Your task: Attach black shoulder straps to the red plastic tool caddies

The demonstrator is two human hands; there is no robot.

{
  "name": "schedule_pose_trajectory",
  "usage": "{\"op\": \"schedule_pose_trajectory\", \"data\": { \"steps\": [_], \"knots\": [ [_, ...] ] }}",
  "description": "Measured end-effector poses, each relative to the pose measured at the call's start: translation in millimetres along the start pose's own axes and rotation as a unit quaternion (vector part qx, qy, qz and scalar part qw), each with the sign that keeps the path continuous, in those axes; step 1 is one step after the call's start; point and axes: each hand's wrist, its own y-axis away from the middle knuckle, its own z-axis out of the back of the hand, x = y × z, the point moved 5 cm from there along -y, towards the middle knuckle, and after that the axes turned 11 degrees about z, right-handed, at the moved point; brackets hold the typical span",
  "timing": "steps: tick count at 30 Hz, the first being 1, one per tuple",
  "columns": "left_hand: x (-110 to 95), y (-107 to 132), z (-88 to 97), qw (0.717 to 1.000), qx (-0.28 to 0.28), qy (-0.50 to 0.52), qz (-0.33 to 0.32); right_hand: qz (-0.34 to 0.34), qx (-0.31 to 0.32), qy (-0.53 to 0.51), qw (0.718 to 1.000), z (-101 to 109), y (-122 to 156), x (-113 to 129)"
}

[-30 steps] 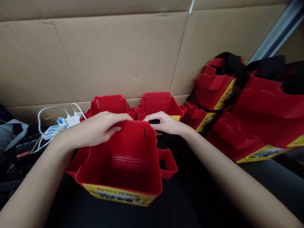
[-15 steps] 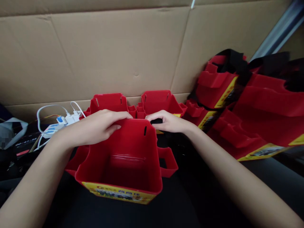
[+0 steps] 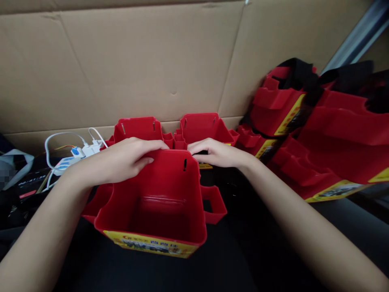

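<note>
A red plastic basket with side pockets and a yellow printed label stands before me, its open top tilted toward me. My left hand is closed over the top of its back wall, thumb inside and fingers behind. At the back right corner, near a narrow slot in that wall, is my right hand. Its thumb and fingers are curled together, with the fingertips hidden behind the wall. Whatever they hold, if anything, cannot be made out.
Two similar red baskets, one on the left and one on the right, stand against a cardboard wall. Stacked red baskets with black straps are at right. A white power strip with cables lies at left.
My right hand's fingers have moved slightly further behind the back wall, and its thumb has drawn in. The left hand keeps its grip. The whole view has shifted a little.
</note>
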Motion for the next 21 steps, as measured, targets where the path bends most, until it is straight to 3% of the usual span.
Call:
{"op": "schedule_pose_trajectory", "data": {
  "steps": [15,21],
  "knots": [
    [0.2,-0.5,0.4,1.0,0.002,-0.005,0.003,0.002,-0.008,-0.013,1.0,-2.2,-2.4,4.7],
    [-2.5,-0.3,1.7,1.0,0.003,0.004,-0.008,-0.007,-0.053,-0.042,0.998,-1.2,-2.3,3.0]
  ]
}}
